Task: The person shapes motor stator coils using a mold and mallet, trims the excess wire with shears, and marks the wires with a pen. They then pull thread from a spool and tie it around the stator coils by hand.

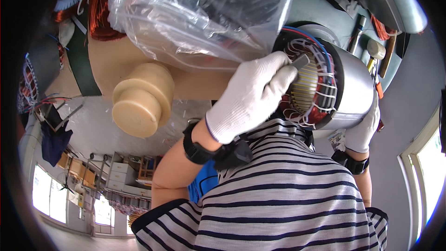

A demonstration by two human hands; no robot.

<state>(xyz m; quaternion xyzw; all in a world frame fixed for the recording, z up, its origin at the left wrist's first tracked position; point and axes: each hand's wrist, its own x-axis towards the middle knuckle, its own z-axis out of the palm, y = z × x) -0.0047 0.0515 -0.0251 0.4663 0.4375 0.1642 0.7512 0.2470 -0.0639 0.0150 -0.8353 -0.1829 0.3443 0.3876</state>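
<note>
In my white-gloved left hand (253, 94), thumb and fingers are pinched on a flat grey strip (301, 62). The strip's end is at the mouth of a motor stator (354, 94), beside its laced copper windings. This stator is a silver cylinder lying on its side, its open end turned left. Yellow lines run along the slots inside its bore, and red and blue lead wires curve over the top of the windings. My right hand (363, 130), also gloved, is held against the outer right side of the housing. Its fingertips are partly hidden behind the metal.
A clear plastic bag (204, 23) lies across the bench behind my left hand. A stepped cream-coloured cylinder (143, 97) stands out at the near left bench edge. Copper wire bundles (103, 9) hang at the far left. A mallet (375, 50) and other hand tools lie right of the stator.
</note>
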